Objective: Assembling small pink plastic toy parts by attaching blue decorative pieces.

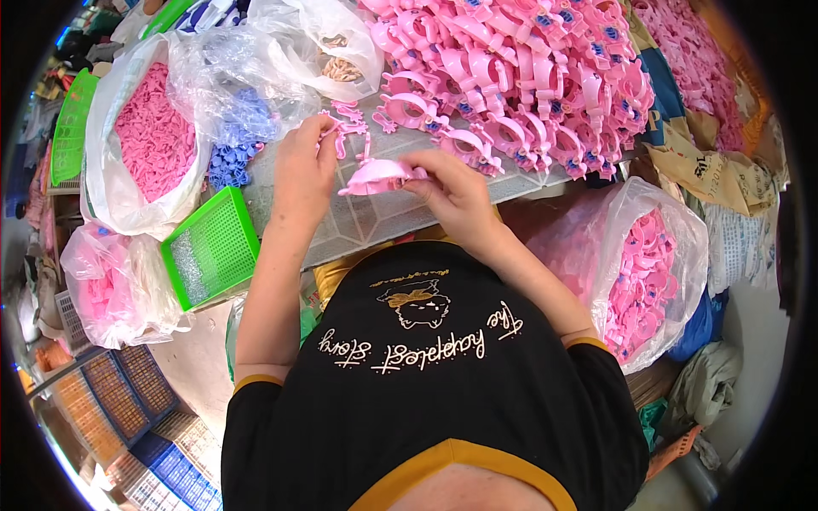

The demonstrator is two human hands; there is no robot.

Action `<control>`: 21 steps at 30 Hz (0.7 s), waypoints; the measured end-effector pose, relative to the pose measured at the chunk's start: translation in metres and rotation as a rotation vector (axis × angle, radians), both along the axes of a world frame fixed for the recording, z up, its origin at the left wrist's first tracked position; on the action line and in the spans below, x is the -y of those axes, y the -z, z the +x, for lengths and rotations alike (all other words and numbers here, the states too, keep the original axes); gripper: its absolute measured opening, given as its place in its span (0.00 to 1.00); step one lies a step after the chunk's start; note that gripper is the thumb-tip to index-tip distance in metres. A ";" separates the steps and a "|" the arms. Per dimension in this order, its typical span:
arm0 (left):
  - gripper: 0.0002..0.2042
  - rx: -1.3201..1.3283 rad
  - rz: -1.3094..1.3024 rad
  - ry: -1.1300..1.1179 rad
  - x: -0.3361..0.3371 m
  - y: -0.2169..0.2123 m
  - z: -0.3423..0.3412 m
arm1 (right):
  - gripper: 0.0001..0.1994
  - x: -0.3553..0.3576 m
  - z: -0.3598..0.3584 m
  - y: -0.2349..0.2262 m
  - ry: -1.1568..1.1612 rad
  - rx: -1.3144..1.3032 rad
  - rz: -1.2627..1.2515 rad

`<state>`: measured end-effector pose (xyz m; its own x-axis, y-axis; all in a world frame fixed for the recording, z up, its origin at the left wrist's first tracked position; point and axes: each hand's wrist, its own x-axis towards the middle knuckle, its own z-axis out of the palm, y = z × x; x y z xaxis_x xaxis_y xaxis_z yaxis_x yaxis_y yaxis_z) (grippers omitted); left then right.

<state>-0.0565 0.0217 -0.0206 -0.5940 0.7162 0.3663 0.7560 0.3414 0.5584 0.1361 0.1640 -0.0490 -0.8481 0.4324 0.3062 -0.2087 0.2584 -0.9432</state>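
Note:
My right hand (452, 192) pinches a curved pink plastic piece (375, 177), shaped like a shallow shell, and holds it over the near edge of the grey work table (341, 223). My left hand (305, 166) is to its left, with thumb and fingers bent together at a slim pink plastic part (342, 140). That part lies among a few small pink pieces; its end at my fingertips is partly hidden. Behind my right hand rises a large heap of pink plastic assemblies (511, 68) with small blue bits on them.
At left are an open bag of small pink parts (158, 132), a pile of blue parts (234, 140) and a green basket (213, 247) with clear bits. A bag of pink assemblies (643, 285) stands at right. A clear bag (341, 38) holds beige parts at the back.

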 end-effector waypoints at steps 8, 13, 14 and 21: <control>0.07 0.484 0.122 0.190 0.019 -0.053 0.050 | 0.18 -0.005 0.001 -0.027 0.005 -0.339 0.750; 0.09 0.295 0.242 0.291 0.018 -0.046 0.052 | 0.18 -0.004 0.001 -0.028 -0.011 -0.327 0.769; 0.09 0.296 0.241 0.292 0.017 -0.047 0.052 | 0.18 -0.004 0.001 -0.027 -0.020 -0.323 0.757; 0.11 0.174 0.194 0.378 0.016 -0.050 0.049 | 0.17 -0.006 0.002 -0.031 0.003 -0.332 0.841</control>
<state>-0.0074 0.0054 0.0296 -0.3690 0.8223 0.4332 0.6968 -0.0637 0.7145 0.1378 0.1697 -0.0183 -0.6593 -0.0423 0.7507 -0.4344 0.8364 -0.3344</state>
